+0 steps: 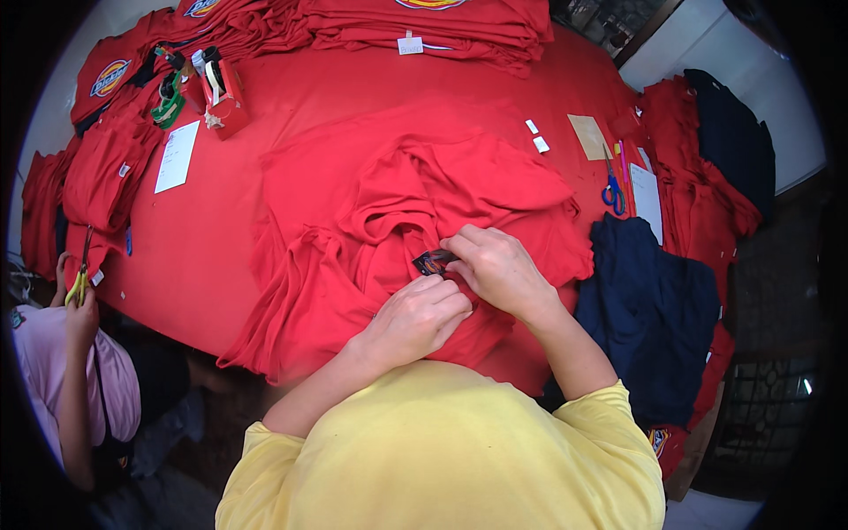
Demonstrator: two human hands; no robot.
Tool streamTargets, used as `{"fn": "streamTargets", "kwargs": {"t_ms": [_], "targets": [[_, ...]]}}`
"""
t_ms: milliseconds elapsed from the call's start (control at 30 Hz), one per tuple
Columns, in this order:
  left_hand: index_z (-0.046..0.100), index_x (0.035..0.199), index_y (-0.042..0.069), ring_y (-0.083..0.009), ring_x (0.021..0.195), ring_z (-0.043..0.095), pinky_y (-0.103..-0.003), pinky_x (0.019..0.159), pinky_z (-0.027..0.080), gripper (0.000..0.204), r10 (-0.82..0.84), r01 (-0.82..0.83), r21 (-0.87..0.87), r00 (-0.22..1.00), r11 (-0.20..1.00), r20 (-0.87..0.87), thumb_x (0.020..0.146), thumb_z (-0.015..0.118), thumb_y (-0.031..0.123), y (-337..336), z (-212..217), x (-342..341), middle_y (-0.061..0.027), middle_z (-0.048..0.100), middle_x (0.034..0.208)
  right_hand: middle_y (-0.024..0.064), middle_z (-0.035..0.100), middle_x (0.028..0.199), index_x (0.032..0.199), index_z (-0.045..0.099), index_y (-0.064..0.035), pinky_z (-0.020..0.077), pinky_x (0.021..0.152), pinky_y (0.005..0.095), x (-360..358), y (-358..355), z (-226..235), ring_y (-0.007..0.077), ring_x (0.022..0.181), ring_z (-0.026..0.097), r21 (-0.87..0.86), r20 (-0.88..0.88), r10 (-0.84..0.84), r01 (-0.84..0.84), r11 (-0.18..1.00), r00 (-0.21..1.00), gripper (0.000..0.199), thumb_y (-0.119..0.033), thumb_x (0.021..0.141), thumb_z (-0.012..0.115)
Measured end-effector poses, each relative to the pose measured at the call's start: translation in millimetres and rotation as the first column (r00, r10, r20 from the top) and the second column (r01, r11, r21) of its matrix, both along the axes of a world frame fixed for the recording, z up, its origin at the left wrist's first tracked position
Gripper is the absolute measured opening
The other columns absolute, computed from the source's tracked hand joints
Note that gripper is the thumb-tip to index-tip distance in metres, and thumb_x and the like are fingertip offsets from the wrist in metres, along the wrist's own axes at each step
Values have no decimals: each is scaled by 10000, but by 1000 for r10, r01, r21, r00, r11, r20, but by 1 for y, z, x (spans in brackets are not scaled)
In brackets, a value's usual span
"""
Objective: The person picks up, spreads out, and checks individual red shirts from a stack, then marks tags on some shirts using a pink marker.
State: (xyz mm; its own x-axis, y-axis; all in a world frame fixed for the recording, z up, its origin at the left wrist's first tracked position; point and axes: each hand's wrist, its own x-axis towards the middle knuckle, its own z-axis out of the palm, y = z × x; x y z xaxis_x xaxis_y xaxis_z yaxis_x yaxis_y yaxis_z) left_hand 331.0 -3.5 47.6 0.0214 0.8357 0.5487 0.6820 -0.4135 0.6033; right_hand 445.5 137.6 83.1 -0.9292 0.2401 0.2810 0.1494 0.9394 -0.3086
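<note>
A red T-shirt (pixel 481 181) lies rumpled in front of me, its cloth bunched round the neck opening. At that opening sits a small black label (pixel 430 264) with a coloured print. My right hand (pixel 495 265) is closed in a pinch at the label's right end. Just below it, my left hand (pixel 415 318) has its fingers curled in against the label's lower edge and the red cloth. Its fingertips are partly hidden, so I cannot tell whether it grips label, cloth or both.
A red tape dispenser (pixel 227 106) and paper sheet (pixel 177 157) lie left; blue-handled scissors (pixel 613 187) and dark blue garments (pixel 649 322) right. Folded red shirts (pixel 433 31) line the back. At left, another person's hands hold yellow-handled scissors (pixel 78 284).
</note>
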Motion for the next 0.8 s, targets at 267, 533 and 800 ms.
{"fn": "streamTargets", "kwargs": {"t_ms": [267,533,800], "targets": [[633,810,51,-252,742,571,-368,690,481,84,-20,20,-10,1000,1000,-10,762,701,55,0,2,4,-73,567,753,133,601,824,941,627,-19,500,640,407,-5,-1,-8,325,752,618,-90,14,-8,10,996,1000,220,-84,751,717],[645,798,39,-234,723,603,-329,654,490,92,-10,32,-228,995,973,99,792,720,91,-53,34,-36,-76,597,748,121,618,903,1002,658,-41,495,727,381,0,74,11,277,832,616,-55,-389,-304,308,950,870,215,-158,824,690],[700,910,34,-302,934,611,-379,783,491,239,174,-400,-866,916,300,-362,815,697,254,-213,60,-118,-128,655,969,196,626,1114,1084,677,-103,472,863,488,142,293,-96,387,1020,593,160,-4,-939,927,339,344,368,-383,846,667]]}}
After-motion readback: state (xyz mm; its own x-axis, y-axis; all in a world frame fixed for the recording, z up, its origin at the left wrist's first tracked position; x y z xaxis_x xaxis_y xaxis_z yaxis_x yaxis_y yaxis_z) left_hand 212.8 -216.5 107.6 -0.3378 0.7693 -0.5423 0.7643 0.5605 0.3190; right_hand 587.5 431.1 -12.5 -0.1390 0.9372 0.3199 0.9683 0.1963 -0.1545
